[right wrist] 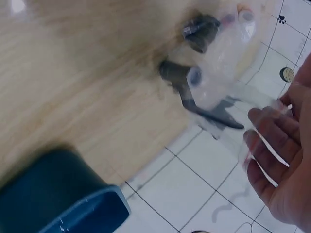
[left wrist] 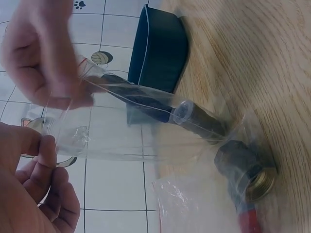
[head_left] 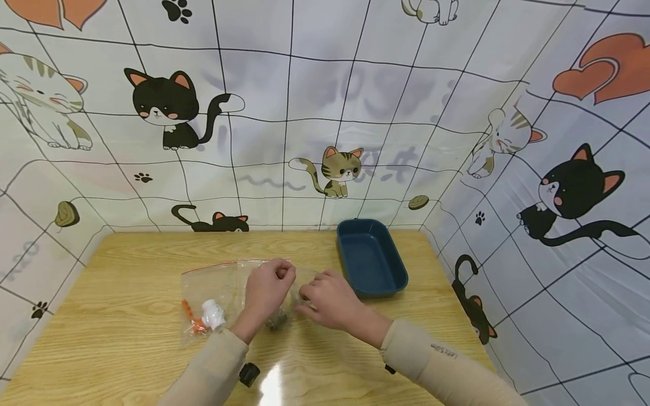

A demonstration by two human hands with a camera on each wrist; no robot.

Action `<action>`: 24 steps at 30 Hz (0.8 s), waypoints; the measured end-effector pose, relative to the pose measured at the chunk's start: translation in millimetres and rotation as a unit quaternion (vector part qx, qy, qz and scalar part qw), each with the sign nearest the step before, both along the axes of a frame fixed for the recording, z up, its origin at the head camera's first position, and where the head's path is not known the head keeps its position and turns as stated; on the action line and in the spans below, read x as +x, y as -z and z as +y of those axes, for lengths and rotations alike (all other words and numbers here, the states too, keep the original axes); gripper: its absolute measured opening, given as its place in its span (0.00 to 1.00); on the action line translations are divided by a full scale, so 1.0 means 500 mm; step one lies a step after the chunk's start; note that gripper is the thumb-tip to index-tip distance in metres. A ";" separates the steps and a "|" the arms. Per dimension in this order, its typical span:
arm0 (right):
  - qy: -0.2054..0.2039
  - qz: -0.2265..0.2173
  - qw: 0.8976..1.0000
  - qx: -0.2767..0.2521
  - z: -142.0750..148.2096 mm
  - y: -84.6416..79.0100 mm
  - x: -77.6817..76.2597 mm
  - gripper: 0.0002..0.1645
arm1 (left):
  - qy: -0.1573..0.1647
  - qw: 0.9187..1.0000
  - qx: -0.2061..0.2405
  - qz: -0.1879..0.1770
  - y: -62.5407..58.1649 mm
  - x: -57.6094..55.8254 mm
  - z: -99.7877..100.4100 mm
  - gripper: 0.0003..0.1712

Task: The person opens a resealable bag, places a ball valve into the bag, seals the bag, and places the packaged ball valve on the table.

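My left hand (head_left: pixel 269 285) pinches the mouth edge of a clear zip bag (left wrist: pixel 114 121) between thumb and fingers. At the bag's other top corner, my right hand (head_left: pixel 329 299) grips the red-striped edge, blurred in the left wrist view. The bag hangs between both hands. Inside it show a long black lever-like part (left wrist: pixel 138 99) and a grey, hollow-ended cylinder (left wrist: pixel 194 119). Behind the left hand, another clear bag holds a dark fitting (left wrist: pixel 238 160) with a brass-threaded opening (left wrist: pixel 260 184) and a red part (left wrist: pixel 249 218).
Left of the hands, a clear bag (head_left: pixel 218 279) lies on the wooden table (head_left: pixel 127 293) with an orange part (head_left: pixel 190 316) and a white fitting (head_left: pixel 212 314) inside. A dark blue basin (head_left: pixel 373 259) stands at the back right. Cat-patterned sheeting (head_left: pixel 284 141) surrounds the table.
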State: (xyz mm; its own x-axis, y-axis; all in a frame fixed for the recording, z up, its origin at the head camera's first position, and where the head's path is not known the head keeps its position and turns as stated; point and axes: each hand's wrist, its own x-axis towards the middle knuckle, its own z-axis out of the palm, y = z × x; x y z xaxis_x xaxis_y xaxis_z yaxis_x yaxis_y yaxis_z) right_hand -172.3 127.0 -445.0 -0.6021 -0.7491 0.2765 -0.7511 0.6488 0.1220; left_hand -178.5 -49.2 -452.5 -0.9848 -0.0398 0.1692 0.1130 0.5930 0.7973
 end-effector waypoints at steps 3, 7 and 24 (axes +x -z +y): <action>0.009 0.003 1.000 -0.015 -0.002 0.007 0.000 0.11 | 0.002 1.000 -0.007 -0.001 0.000 -0.001 -0.005 0.07; 0.011 0.002 0.999 -0.041 0.002 0.006 -0.007 0.09 | 0.010 0.999 -0.034 0.001 -0.003 -0.002 -0.013 0.06; -0.034 -0.022 0.997 -0.062 0.049 -0.017 -0.053 0.02 | 0.092 0.989 -0.112 0.037 0.004 -0.002 -0.031 0.17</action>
